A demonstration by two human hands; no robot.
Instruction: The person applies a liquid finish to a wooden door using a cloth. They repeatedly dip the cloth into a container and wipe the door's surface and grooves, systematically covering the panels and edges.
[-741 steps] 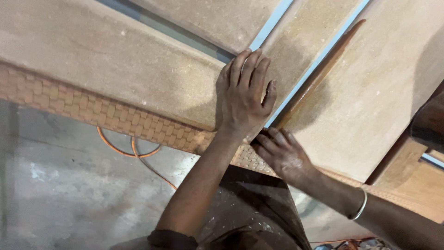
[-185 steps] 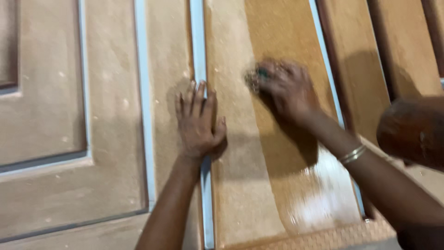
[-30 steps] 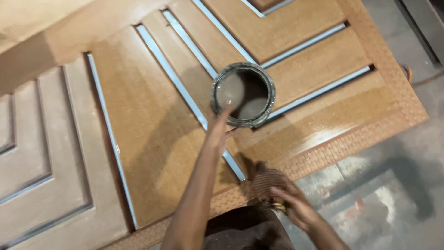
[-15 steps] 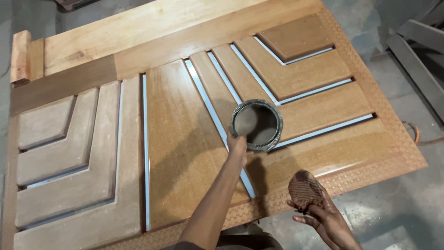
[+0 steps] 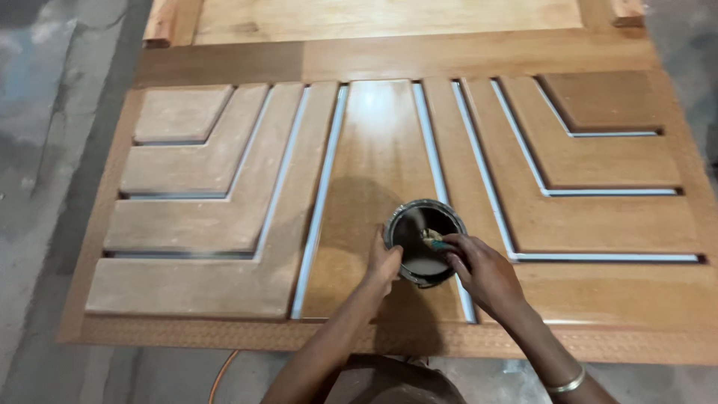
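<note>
A carved wooden door panel (image 5: 224, 224) lies flat, with stepped raised sections and pale blue strips in its grooves. A round metal can (image 5: 425, 241) of brownish finish stands on the glossy centre strip. My left hand (image 5: 384, 263) grips the can's left rim. My right hand (image 5: 482, 271) holds a small rag or pad (image 5: 432, 240) and dips it inside the can. A metal bangle (image 5: 566, 384) sits on my right wrist.
Grey concrete floor (image 5: 45, 150) surrounds the door. An orange cable (image 5: 219, 378) curves on the floor near the door's front edge. A second lighter wooden board (image 5: 374, 15) lies beyond the far edge. The right half of the door looks darker and glossier than the left.
My view has swung to face the door squarely. My right hand came up from beside the front edge and now has the rag in the can. My left hand stays on the can.
</note>
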